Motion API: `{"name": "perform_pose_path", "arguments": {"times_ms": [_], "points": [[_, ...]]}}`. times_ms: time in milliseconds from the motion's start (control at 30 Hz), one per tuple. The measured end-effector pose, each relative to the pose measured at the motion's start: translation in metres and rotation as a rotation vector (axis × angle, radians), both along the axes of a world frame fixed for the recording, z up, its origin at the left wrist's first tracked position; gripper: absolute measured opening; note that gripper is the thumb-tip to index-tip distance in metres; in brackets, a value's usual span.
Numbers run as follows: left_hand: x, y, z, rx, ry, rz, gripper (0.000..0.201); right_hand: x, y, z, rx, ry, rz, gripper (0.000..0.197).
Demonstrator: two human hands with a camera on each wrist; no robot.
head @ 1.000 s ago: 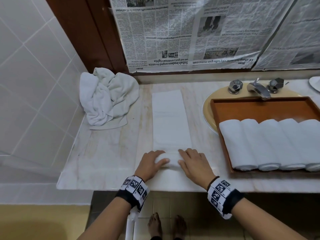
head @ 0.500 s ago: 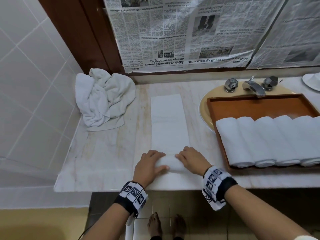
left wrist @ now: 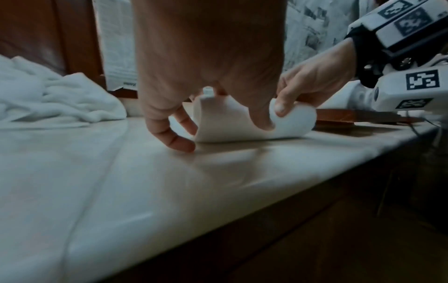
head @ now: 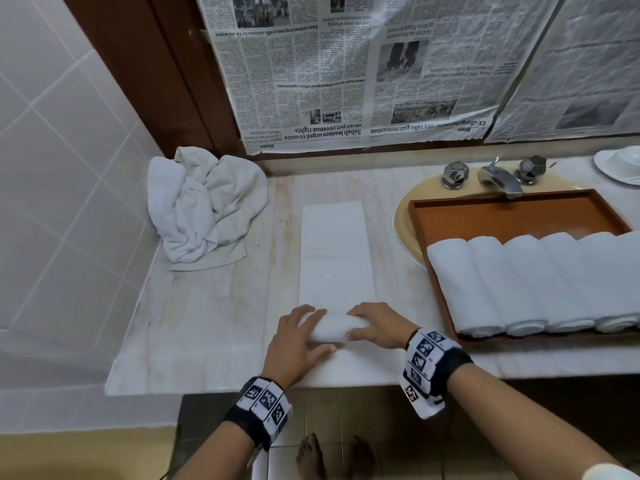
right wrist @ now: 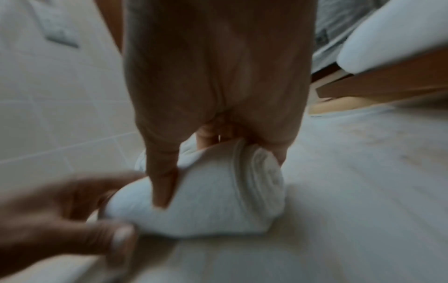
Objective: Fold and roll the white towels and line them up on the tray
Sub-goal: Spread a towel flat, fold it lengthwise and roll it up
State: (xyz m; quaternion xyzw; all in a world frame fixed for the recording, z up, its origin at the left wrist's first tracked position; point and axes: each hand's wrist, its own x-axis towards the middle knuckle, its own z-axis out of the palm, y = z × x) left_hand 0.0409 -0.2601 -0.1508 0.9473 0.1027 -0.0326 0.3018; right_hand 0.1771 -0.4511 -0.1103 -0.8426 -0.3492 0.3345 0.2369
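Head view: folded towel [head: 336, 251] flat on counter [head: 207, 323], left of tray [head: 512, 216]; long axis running from near edge toward wall, near end rolled up, roll axis crosswise, parallel to counter's front edge. Left hand [head: 298, 344] curled over left end of roll, thumb under near side. Right hand [head: 377, 325] curled over right end, fingers wrapped across top. Right wrist view: spiral of layers visible at roll's open right end [right wrist: 264, 180], thumb pressed on roll's near face; blurred.

Tray over sink basin [head: 403, 223], right of folded towel. Holds rolled towels [head: 519, 282] in one row, touching side by side, long axes front to back, ends toward near rim; six counted, right end of row cut by frame. Far half of tray bare.

Crumpled towel pile [head: 204, 209] left of tray, in counter's back corner.

Newspaper [head: 346, 71] hung upside down behind tray; legible: "Sabah leaders urged to unite on 40 pct revenue rights", "KK-Changchun sister-city talks gain momentum".
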Motion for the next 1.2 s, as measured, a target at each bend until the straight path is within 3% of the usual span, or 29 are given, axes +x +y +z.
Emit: {"name": "perform_pose_path", "arguments": {"times_ms": [67,133,233,333,433,533,633,700,733,800,900,1033,1200], "points": [[0.0,0.003,0.002,0.003,0.041,0.005,0.064,0.004,-0.003,0.005,-0.028,0.138,-0.027,0.042],[0.007,0.007,0.007,-0.003,0.148,-0.01,0.065,0.0,-0.006,0.003,-0.031,0.124,-0.111,0.044],[0.023,0.014,0.013,-0.024,0.246,-0.047,0.089,-0.021,-0.006,-0.011,-0.058,-0.443,-0.025,0.042],[0.03,0.014,0.018,-0.067,0.289,-0.038,0.091,-0.041,0.0,-0.024,-0.133,-0.628,0.1,0.055],[0.023,0.004,0.016,-0.059,0.208,0.003,0.071,-0.024,0.004,-0.017,-0.178,-0.486,0.099,0.068],[0.015,-0.002,0.013,0.05,0.068,0.008,0.059,-0.004,0.011,-0.002,-0.184,-0.231,0.108,0.057],[0.016,0.002,0.01,-0.092,0.15,0.053,0.066,0.005,0.015,0.005,-0.183,-0.03,0.129,0.05],[0.022,0.008,0.007,-0.184,0.185,0.063,0.076,0.002,0.011,0.001,-0.151,-0.073,0.1,0.052],[0.025,0.011,0.008,-0.201,0.206,0.062,0.078,-0.005,0.007,-0.003,-0.13,-0.197,0.078,0.057],[0.034,0.015,0.012,-0.233,0.263,0.073,0.072,-0.024,-0.003,-0.015,-0.12,-0.503,0.045,0.072],[0.044,0.017,0.015,-0.237,0.294,0.127,0.062,-0.045,-0.008,-0.027,-0.138,-0.644,0.036,0.088],[0.037,-0.001,0.018,-0.111,0.109,0.228,0.051,-0.032,0.0,-0.031,-0.131,-0.577,0.005,0.07],[0.014,-0.011,0.008,0.045,0.116,0.086,0.079,-0.015,0.009,-0.02,-0.161,-0.362,-0.002,0.056]]}}
